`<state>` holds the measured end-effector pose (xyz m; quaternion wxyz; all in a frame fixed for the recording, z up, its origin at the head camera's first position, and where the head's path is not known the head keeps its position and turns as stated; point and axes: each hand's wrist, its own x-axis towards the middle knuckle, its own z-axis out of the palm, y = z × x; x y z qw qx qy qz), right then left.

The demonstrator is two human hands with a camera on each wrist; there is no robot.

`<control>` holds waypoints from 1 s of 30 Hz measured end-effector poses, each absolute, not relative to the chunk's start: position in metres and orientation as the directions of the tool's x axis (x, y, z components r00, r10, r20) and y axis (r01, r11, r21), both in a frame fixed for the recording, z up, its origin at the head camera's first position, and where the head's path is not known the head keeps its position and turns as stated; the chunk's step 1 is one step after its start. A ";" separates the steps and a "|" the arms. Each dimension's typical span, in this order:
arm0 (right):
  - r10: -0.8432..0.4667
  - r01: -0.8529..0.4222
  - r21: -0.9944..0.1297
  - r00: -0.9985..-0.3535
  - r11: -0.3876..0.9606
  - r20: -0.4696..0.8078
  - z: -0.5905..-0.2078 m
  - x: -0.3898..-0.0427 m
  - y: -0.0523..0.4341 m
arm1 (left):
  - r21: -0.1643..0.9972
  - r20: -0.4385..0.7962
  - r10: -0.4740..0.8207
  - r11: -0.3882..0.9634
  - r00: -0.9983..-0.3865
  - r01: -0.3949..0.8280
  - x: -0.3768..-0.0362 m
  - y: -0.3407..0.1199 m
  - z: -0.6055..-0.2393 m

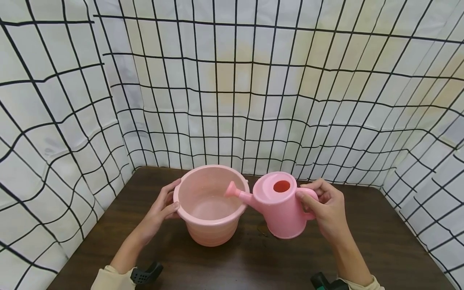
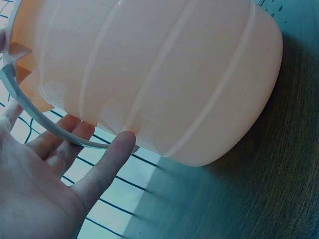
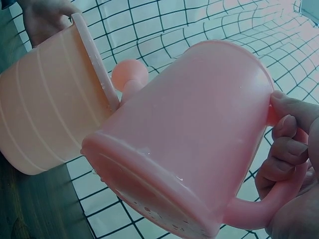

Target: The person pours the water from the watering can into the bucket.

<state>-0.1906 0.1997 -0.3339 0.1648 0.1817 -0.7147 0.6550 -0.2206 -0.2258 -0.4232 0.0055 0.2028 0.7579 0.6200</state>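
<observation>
R hand (image 1: pixel 328 207) fingers curled round watering can (image 1: pixel 279 205) handle; L hand (image 1: pixel 163 207) fingers spread on bucket (image 1: pixel 212 209).

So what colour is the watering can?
Pink, with a red-orange fill hole on top; the watering can shows best in the head view.

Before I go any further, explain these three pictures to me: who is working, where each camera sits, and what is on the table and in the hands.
No machine works here: a person uses two bare hands. The wide picture comes from a camera on the person's head, looking down at a dark wooden table with checked cloth hung around it. The other two come from cameras strapped to the wrists, so they show things from very close and from below.

On the table stands a pink bucket. The left hand rests against its side, thumb at the rim. The right hand grips the handle of a pink watering can, which is lifted and tilted so that its spout reaches over the bucket's rim.
</observation>
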 end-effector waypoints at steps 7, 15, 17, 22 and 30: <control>-0.054 -0.476 -0.878 -0.879 0.055 0.473 -0.335 -0.191 0.201 | 0.942 0.243 0.312 0.150 -0.919 0.300 -0.220 -0.226 -0.424; -0.059 -0.467 -0.883 -0.884 0.052 0.464 -0.334 -0.192 0.201 | 0.943 0.240 0.319 0.149 -0.917 0.299 -0.221 -0.227 -0.424; -0.061 -0.467 -0.883 -0.884 0.052 0.464 -0.334 -0.192 0.201 | 0.943 0.241 0.321 0.146 -0.916 0.299 -0.221 -0.227 -0.424; -0.065 -0.480 -0.876 -0.877 0.059 0.476 -0.335 -0.194 0.201 | 0.944 0.242 0.320 0.140 -0.916 0.298 -0.221 -0.227 -0.424; -0.066 -0.477 -0.878 -0.878 0.049 0.474 -0.334 -0.194 0.201 | 0.942 0.250 0.321 0.139 -0.914 0.306 -0.220 -0.226 -0.423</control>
